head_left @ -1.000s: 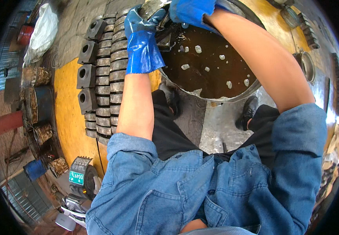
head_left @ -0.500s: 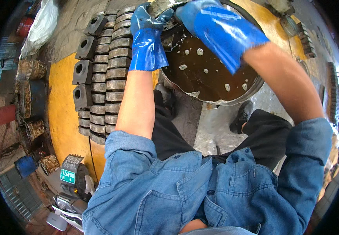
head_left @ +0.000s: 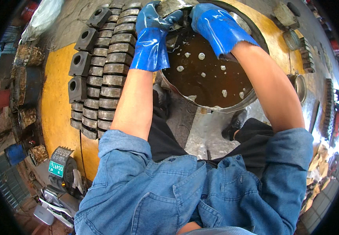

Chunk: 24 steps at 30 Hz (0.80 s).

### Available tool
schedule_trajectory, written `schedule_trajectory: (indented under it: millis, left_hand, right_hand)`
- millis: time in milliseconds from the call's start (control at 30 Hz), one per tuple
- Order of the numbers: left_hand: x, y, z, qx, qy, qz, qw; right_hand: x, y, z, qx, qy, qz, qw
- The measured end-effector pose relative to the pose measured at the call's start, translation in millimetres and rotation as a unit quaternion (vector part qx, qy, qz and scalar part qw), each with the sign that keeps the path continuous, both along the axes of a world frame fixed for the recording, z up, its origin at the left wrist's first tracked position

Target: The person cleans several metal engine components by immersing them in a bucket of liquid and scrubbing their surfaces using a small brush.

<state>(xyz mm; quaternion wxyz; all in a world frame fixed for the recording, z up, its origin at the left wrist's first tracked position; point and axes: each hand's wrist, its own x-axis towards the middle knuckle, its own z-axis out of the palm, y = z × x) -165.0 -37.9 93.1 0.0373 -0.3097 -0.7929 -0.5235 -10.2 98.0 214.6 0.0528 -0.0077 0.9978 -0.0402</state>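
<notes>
My left hand [head_left: 153, 19], in a long blue rubber glove, is closed round a metal block [head_left: 172, 41] at the far left rim of a round basin. The block's dark lower part hangs over the brown liquid [head_left: 200, 84], where whitish foam patches float. Close by on the right, my right hand [head_left: 206, 17] wears a matching glove. Its fingers are curled toward the block; what they hold, if anything, is hidden. A greyish piece [head_left: 177, 6] lies between the hands at the upper edge, too cut off to identify.
Rows of thick metal segments [head_left: 116, 58] stand left of the basin [head_left: 169, 83], beside square blocks with round holes [head_left: 77, 64]. Further left are rusty cylinders [head_left: 30, 55] and a parked scooter [head_left: 61, 196]. A round metal ring [head_left: 300, 88] lies to the right.
My right hand and forearm have shifted, the elbow lower and closer in. The left hand keeps its hold on the block. The whole view has shifted slightly.
</notes>
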Motion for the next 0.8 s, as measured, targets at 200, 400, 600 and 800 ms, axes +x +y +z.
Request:
schedule_trajectory:
  millis: [200,400,600,800]
  left_hand:
    - [1,5,-7,0.044,0.008,-0.018,0.999]
    - [1,11,-7,0.067,-0.040,-0.035,0.996]
    - [0,15,-17,0.010,0.038,0.032,0.999]
    - [-17,14,-34,-0.037,0.149,0.094,0.984]
  right_hand:
    - [-82,57,-112,-0.050,0.002,-0.042,0.998]
    - [-56,83,-102,-0.256,-0.042,-0.096,0.961]
    - [6,25,3,-0.299,-0.103,-0.243,0.917]
    - [1,52,-27,-0.496,-0.085,-0.209,0.839]
